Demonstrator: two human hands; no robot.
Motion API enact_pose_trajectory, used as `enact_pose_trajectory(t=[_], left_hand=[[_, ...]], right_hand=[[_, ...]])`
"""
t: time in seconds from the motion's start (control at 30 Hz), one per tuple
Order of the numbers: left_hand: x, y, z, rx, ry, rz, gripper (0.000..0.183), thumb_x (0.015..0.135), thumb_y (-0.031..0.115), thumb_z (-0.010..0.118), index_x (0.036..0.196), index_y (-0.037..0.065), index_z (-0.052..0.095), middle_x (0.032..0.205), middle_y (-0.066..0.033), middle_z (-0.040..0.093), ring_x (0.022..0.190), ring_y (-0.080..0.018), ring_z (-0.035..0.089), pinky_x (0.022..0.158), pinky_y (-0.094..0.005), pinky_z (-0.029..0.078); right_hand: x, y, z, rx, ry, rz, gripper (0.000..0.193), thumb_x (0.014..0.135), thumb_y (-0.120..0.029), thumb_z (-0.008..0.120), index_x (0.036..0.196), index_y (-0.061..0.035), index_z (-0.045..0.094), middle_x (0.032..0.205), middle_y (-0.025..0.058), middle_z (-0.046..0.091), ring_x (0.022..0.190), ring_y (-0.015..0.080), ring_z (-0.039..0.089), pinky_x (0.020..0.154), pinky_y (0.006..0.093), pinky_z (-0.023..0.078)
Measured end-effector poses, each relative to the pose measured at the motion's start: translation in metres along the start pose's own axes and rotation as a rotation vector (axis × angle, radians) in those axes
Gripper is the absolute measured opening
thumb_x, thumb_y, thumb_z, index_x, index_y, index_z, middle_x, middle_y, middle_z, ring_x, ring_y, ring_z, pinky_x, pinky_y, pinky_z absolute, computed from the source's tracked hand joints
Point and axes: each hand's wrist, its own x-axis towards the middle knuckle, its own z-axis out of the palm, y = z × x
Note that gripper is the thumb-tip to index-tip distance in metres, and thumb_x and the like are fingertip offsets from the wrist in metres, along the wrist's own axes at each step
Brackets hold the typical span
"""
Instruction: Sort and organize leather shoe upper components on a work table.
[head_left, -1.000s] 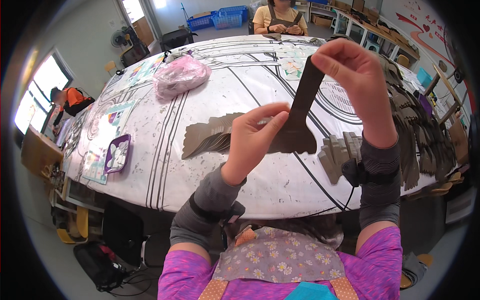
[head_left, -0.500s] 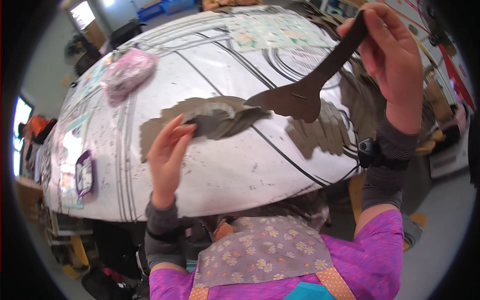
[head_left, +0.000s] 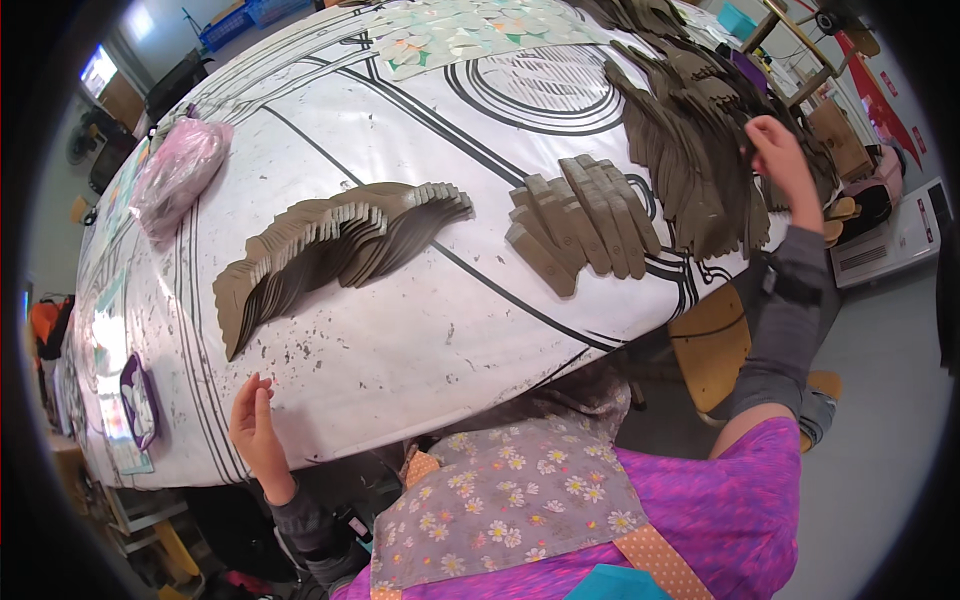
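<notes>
My left hand [head_left: 259,437] is near the table's front left edge, empty, with its fingers loosely stretched and apart. Beyond it lies a fanned row of overlapping dark brown flat cut pieces [head_left: 340,235], their scalloped edges layered in an arch. My right hand [head_left: 785,168] reaches to the far right, against a big heap of long brown cut pieces [head_left: 690,150]. Its thumb and fingers are pinched together at the heap; what is between them I cannot make out. Between the two groups sits a smaller stack of brown strips [head_left: 582,222] with rounded ends.
The white table cover [head_left: 430,350] has black printed lines. A pink plastic-wrapped bundle [head_left: 180,178] and a purple-edged pouch [head_left: 139,402] lie at left. A patterned sheet [head_left: 480,35] is at the back. A wooden chair [head_left: 710,345] stands under the right edge.
The long brown piece held up in my right hand is no longer there. My right hand has moved down to the heap at right. My left hand has drawn back from the fanned row.
</notes>
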Motion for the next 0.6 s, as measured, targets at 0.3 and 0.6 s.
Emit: enact_pose_trajectory(t=[0.3,0.6], left_hand=[[-0.005,0.003,-0.002,0.022,-0.055,0.066,0.025,0.095,0.005,0.055,0.117,-0.004,0.061,0.104,-0.011,0.066,0.096,-0.016,0.062,0.088,-0.0279,0.048],[-0.005,-0.001,-0.008,0.016,0.024,-0.017,0.024,0.095,0.008,0.056,0.115,-0.004,0.062,0.104,-0.0105,0.066,0.095,-0.015,0.062,0.086,-0.0271,0.049]], right_hand=[[0.027,0.089,0.07,-0.139,0.302,0.074,0.072,0.081,-0.036,0.074,0.137,-0.0031,0.044,0.123,0.0195,0.058,0.11,0.0291,0.059,0.093,0.0389,0.046],[0.013,0.132,0.079,-0.053,0.275,-0.014,0.053,0.079,-0.024,0.075,0.122,0.0021,0.058,0.108,0.0184,0.066,0.102,0.0238,0.064,0.087,0.0333,0.049]])
